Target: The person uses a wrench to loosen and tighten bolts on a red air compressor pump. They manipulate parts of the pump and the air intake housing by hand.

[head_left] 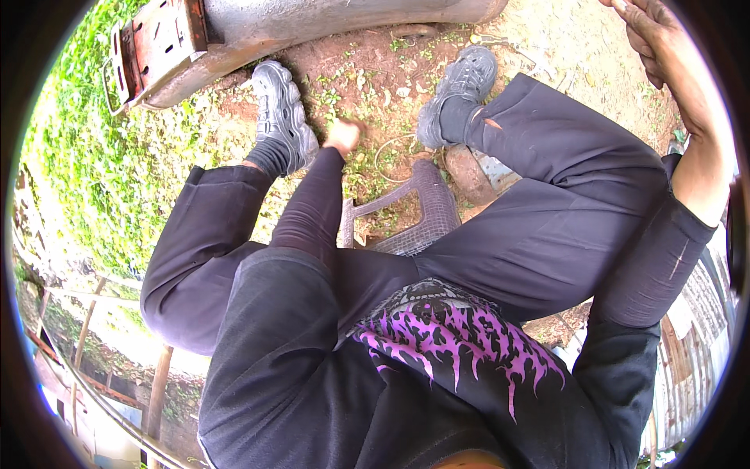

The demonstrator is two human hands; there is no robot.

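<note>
Weeds on ground at 12 o'clock, between shoes: light, soft, easily torn, best pinched low at stems; left hand grip curled beside them, contents not discernible; right hand raised at 2 o'clock, fingers extended, nothing held.

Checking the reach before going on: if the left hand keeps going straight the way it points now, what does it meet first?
The left hand points down between the two grey shoes at the ground. Straight on, it would probably meet bare dirt with sparse weeds; a thin wire loop lies just beside it. Depth is unclear.
</note>
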